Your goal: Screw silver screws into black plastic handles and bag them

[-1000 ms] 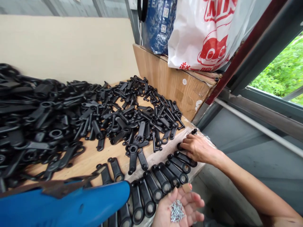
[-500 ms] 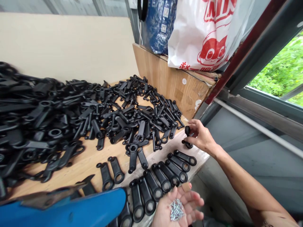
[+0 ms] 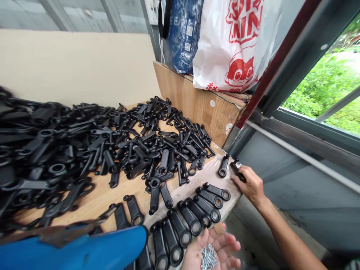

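Observation:
My left hand (image 3: 212,249) lies palm up at the bottom edge, fingers loosely curled, holding a small pile of silver screws (image 3: 208,257). Farther right, my right hand (image 3: 251,185) grips a black plastic lever arm (image 3: 237,171) at the table's right edge. A silver spot shows near its far end; the fingers hide part of it. Just left of that hand, another black lever arm (image 3: 223,166) lies flat. Between my hands runs a slanting row of several larger black lever arms (image 3: 191,219), their ringed ends towards me.
A big heap of black lever arms (image 3: 92,142) covers the wooden table (image 3: 98,202). A blue rounded object (image 3: 112,245) with rusty metal juts in at lower left. Behind stand a wooden panel (image 3: 197,101), a white bag (image 3: 216,60) and a blue bag (image 3: 180,41); a window (image 3: 332,82) is at right.
My right hand has moved right and a little lower, gripping a lever arm. A lever arm now lies flat beside it. My left hand still holds the screws. The view has shifted slightly.

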Action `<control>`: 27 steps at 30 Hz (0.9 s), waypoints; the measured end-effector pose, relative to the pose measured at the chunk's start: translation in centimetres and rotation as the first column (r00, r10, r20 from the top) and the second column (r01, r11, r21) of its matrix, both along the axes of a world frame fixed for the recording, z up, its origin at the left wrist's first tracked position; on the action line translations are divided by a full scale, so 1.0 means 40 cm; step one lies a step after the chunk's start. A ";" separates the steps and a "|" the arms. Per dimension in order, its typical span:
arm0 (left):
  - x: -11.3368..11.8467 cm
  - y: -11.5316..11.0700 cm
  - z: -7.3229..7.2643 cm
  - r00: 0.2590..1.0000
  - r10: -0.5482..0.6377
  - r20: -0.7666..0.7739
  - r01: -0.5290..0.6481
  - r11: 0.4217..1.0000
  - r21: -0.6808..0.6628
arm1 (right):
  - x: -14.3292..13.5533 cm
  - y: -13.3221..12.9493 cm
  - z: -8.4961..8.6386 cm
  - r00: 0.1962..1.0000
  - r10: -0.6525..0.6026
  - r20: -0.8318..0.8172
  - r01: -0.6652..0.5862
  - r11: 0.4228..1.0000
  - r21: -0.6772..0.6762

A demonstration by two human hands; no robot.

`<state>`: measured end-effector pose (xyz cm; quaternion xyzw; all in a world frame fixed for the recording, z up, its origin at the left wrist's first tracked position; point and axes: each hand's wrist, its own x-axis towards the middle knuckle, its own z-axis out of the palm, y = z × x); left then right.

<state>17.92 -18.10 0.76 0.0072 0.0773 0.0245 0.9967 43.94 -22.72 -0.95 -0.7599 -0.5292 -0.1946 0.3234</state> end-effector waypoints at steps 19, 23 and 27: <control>-0.001 0.011 0.029 1.000 0.001 -0.013 -0.001 1.000 0.005 | -0.043 0.053 0.078 0.990 0.136 0.045 -0.120 0.959 -0.256; 0.000 0.011 0.042 0.998 0.045 -0.051 -0.045 0.999 0.013 | -0.064 0.077 0.082 0.981 0.186 0.045 -0.158 0.918 -0.364; -0.012 0.003 0.053 0.990 0.105 -0.094 -0.102 0.994 0.041 | -0.053 0.083 0.086 0.977 0.209 0.032 -0.175 0.887 -0.428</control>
